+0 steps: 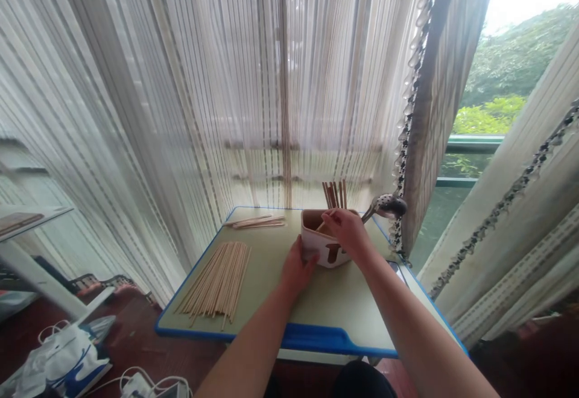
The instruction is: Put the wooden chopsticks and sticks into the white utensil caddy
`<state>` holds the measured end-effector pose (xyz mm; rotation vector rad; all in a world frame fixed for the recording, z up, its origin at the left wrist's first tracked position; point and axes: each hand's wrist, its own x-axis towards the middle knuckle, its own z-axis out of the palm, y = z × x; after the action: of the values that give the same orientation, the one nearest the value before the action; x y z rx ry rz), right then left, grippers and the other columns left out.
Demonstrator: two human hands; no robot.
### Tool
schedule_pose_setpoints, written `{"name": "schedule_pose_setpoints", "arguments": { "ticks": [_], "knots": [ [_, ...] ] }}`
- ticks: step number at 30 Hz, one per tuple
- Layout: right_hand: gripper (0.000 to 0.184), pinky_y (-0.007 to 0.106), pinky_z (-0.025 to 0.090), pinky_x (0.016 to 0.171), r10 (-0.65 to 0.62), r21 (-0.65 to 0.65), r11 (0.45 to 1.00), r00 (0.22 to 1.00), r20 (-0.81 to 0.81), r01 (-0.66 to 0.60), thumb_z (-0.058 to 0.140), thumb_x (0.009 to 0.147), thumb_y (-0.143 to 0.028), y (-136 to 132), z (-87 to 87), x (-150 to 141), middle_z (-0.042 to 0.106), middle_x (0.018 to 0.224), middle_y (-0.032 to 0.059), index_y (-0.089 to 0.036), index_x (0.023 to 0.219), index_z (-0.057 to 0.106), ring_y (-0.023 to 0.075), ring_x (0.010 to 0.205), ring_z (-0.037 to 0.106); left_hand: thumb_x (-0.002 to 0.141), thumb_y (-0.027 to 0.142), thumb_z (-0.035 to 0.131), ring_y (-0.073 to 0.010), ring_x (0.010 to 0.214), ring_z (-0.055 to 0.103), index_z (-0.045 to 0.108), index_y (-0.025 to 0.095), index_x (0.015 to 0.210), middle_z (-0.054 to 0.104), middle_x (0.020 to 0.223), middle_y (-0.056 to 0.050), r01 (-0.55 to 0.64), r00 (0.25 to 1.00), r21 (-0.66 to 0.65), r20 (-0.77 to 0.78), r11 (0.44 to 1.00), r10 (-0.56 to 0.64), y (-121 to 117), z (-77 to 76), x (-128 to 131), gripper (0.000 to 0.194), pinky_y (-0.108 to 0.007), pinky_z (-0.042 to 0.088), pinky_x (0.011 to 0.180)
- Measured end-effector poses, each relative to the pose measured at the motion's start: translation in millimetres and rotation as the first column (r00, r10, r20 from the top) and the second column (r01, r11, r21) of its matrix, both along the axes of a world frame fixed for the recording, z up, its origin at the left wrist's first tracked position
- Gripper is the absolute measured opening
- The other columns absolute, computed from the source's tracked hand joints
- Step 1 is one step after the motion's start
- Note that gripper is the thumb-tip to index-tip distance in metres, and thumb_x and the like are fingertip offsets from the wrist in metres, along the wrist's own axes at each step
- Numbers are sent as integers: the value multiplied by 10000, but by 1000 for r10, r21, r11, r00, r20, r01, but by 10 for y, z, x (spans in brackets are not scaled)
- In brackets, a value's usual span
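A white holder (323, 253) with brown inside stands on the small table (316, 337), which has a blue rim. Several brown chopsticks (335, 194) stick up from its far side. My left hand (296, 268) rests against the holder's near left wall, fingers curled on it. My right hand (346, 229) hovers over the holder's opening, fingers pinched on a light wooden stick (322, 225) that slants into it. A large bundle of light wooden sticks (219, 280) lies flat on the table's left part. A smaller bunch of sticks (257, 222) lies at the far left.
Striped sheer curtains (226, 84) hang close behind the table. A spotted ladle-like object (386, 206) lies at the table's far right corner. A white bag (63, 359) and cables lie on the dark floor at the lower left. A white shelf (31, 214) juts in from the left.
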<state>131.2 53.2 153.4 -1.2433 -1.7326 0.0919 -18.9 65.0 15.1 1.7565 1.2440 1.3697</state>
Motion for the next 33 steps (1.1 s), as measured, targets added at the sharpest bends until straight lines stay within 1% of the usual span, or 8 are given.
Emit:
{"name": "schedule_pose_setpoints", "arguments": {
  "ticks": [4, 7, 12, 18, 20, 25, 30, 33],
  "knots": [
    [227, 270, 404, 611, -60, -62, 996, 990, 125, 68, 521, 789, -379, 113, 39, -6, 649, 652, 26, -206, 728, 655, 161, 626, 582, 775, 378, 568, -210, 1119, 514, 340, 177, 1324, 497, 1280, -128, 3, 1000, -12, 14, 1000, -3, 14, -28, -8, 627, -356, 406, 943],
    [216, 264, 399, 592, -67, -99, 992, 989, 134, 80, 535, 778, -377, 137, 33, -51, 645, 651, 25, -204, 734, 655, 155, 612, 581, 764, 387, 587, -205, 1092, 531, 361, 180, 1308, 508, 1265, -125, 2, 1000, -21, 16, 1000, -1, 65, -36, -19, 625, -346, 420, 925],
    [218, 266, 417, 605, -50, -87, 995, 998, 48, 54, 565, 753, -359, 137, 8, -133, 650, 683, 10, -214, 894, 645, 152, 634, 593, 755, 397, 602, -195, 998, 579, 417, 184, 1250, 576, 1168, -114, -3, 997, -110, 75, 994, 12, 118, -53, -29, 570, -326, 469, 835],
    [248, 263, 445, 607, 5, -87, 996, 999, -36, -8, 526, 780, -408, 74, 53, -153, 658, 695, 16, -204, 844, 652, 149, 639, 607, 736, 407, 623, -187, 955, 591, 446, 179, 1214, 598, 1122, -109, -4, 997, -103, 76, 995, 12, 87, -10, -36, 558, -309, 476, 803],
    [269, 254, 445, 569, 21, -100, 995, 997, -75, -29, 505, 795, -422, 38, 66, -159, 648, 657, 14, -199, 833, 649, 145, 599, 604, 734, 405, 625, -189, 954, 590, 455, 177, 1204, 602, 1115, -111, -17, 998, -106, 66, 994, 24, 84, -3, -36, 549, -310, 474, 800],
    [257, 234, 439, 449, 107, -172, 974, 971, -214, -145, 523, 782, -416, -45, 80, -202, 632, 596, 5, -193, 841, 635, 125, 458, 568, 738, 420, 618, -199, 959, 591, 481, 184, 1175, 604, 1113, -109, -13, 998, -122, 57, 992, 20, 95, -5, -38, 515, -320, 469, 810],
    [235, 247, 463, 474, 127, -163, 971, 958, -255, -173, 544, 770, -401, -111, 82, -230, 640, 610, 17, -188, 818, 631, 141, 505, 592, 743, 450, 603, -211, 975, 587, 495, 184, 1164, 605, 1118, -111, -14, 998, -129, 60, 992, 22, 93, -7, -44, 510, -336, 461, 830],
    [236, 258, 468, 515, 103, -138, 981, 965, -241, -139, 536, 777, -398, -154, 93, -223, 641, 612, 20, -185, 810, 630, 148, 543, 601, 795, 474, 523, -209, 978, 587, 499, 185, 1162, 604, 1121, -110, -9, 998, -113, 64, 994, 16, 78, -7, -48, 468, -331, 460, 829]
  ]
}}
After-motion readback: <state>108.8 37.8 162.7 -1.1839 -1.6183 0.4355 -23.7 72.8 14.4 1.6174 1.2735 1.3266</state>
